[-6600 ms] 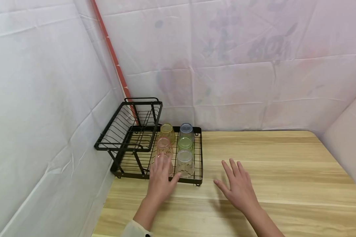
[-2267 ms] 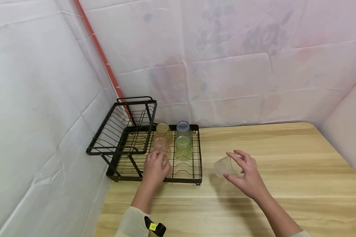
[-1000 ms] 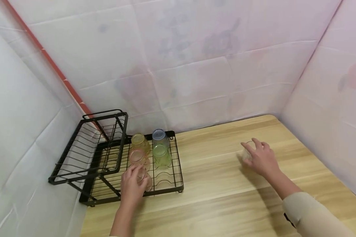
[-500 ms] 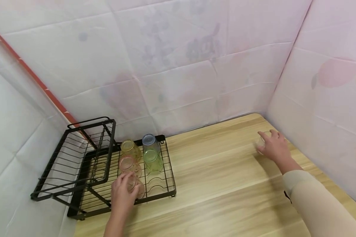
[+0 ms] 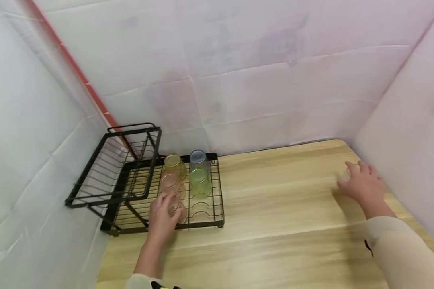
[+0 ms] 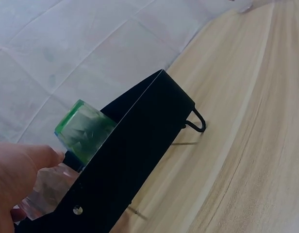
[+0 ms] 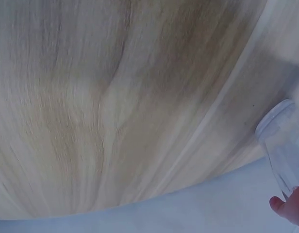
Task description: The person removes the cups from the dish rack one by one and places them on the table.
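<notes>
In the head view my left hand (image 5: pixel 162 214) grips a faintly pink drinking glass (image 5: pixel 181 213) at the front of the black dish rack (image 5: pixel 222 200). That glass stands upside down, partly hidden by my fingers. Behind it are upside-down pink (image 5: pixel 171 182), yellow (image 5: pixel 174 163), green (image 5: pixel 199 182) and blue (image 5: pixel 199 158) glasses. My right hand (image 5: pixel 365 182) is far to the right, by the table's right edge, and mostly hides a clear glass. The right wrist view shows that clear glass (image 7: pixel 285 145) with its thick end low and my thumb (image 7: pixel 285 208) against its side.
The rack's raised wire tier (image 5: pixel 112 168) stands on its left part, beside the left cloth wall (image 5: pixel 39 160). A white cloth backdrop (image 5: pixel 246 92) runs along the back of the wooden table (image 5: pixel 267 200). Another cloth wall (image 5: pixel 419 120) borders the right side.
My right hand has taken the clear glass from the rack's front right and carried it far right across the table. My left hand has closed round the front-left glass, which stays on the rack.
</notes>
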`<state>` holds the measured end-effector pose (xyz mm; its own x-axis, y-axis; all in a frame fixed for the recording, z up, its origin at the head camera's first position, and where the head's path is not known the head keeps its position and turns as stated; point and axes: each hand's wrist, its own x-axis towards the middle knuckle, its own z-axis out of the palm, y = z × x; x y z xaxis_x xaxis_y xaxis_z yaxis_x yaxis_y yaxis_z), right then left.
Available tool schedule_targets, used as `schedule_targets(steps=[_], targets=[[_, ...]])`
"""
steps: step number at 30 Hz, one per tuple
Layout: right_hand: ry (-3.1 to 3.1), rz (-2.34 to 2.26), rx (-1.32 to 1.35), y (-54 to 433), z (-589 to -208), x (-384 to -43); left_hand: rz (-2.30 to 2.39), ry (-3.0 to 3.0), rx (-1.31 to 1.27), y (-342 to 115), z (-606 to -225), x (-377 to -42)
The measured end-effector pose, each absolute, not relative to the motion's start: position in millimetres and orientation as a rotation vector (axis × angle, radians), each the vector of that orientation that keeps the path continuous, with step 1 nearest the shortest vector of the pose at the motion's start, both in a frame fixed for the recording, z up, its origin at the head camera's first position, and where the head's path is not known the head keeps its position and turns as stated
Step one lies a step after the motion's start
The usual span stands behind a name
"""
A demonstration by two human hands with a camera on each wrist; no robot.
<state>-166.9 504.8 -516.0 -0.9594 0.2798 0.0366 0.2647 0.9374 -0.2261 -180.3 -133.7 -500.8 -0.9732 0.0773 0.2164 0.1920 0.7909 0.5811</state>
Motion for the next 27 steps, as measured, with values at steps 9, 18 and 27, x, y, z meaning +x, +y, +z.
schedule_targets(steps=[9, 18, 27], targets=[[-3.033, 0.27, -0.422, 507.1, -503.2, -169.3, -0.92, -2.778, -0.234, -124.6, -491.8, -184.3], [-2.773, 0.426, -0.068, 440.1, -491.6, -174.0, -1.204, -2.673, -0.164, -120.1, -490.7, -184.0], [-2.506, 1.015, 0.27, 305.4, -502.6, -159.0, -1.725, -2.509, 0.01, -126.5, -491.7, -176.2]])
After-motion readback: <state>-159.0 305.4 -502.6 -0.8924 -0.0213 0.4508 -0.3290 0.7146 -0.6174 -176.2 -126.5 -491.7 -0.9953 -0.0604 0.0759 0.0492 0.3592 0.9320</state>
